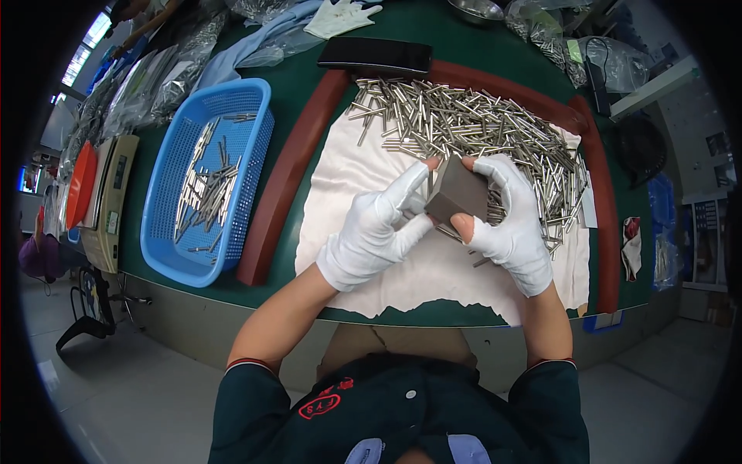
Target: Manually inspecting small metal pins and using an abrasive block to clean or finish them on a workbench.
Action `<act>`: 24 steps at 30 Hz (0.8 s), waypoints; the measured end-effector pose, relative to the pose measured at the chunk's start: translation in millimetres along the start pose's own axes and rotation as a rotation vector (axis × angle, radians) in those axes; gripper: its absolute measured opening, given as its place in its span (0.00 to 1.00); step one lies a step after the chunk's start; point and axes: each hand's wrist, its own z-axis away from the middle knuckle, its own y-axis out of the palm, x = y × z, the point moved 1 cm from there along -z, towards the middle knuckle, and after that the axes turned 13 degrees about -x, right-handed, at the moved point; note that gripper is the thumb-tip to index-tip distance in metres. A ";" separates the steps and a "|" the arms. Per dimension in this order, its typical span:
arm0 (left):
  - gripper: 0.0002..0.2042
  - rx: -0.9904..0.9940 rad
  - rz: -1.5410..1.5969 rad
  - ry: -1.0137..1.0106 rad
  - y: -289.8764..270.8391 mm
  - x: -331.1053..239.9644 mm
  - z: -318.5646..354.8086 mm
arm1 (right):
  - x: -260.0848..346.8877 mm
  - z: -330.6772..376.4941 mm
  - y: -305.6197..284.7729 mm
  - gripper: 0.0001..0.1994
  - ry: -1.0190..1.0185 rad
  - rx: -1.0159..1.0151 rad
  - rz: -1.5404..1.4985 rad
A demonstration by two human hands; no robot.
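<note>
Grey metal block [457, 195], held above white cloth [433, 271] on green tabletop [297, 93]; left hand [379, 232], gloved, fingers curled shut about its near corner; right hand [510, 216] clasped over its far side, thumb beneath; pile of steel pins [464, 124] just behind; blue basket [209, 178] well to left; best kept level, grip even, over the cloth.

The white-gloved right hand [512, 224] covers the far side of the grey metal block [457, 195]. The heap of thin silver metal pins [471, 124] hides the white cloth's [348, 162] upper edge; single pins blur together.
</note>
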 end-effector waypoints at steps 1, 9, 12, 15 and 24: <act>0.33 0.006 0.044 -0.067 0.4 -1.4 -0.3 | -1.4 -0.4 -0.5 0.32 0.000 -0.038 0.070; 0.32 0.016 0.276 -0.328 1.9 -4.4 -1.1 | -9.3 -0.9 -5.5 0.31 0.061 -0.141 0.206; 0.34 0.027 0.365 -0.537 0.4 -7.4 -4.6 | -8.9 -2.1 -7.5 0.30 0.228 -0.149 0.042; 0.34 0.022 0.396 -0.623 1.6 -10.7 -8.9 | -7.4 -2.5 -7.6 0.31 0.270 -0.130 0.000; 0.34 0.031 0.312 -0.594 3.1 -6.3 -7.1 | -0.6 0.2 -2.4 0.33 0.308 -0.042 -0.033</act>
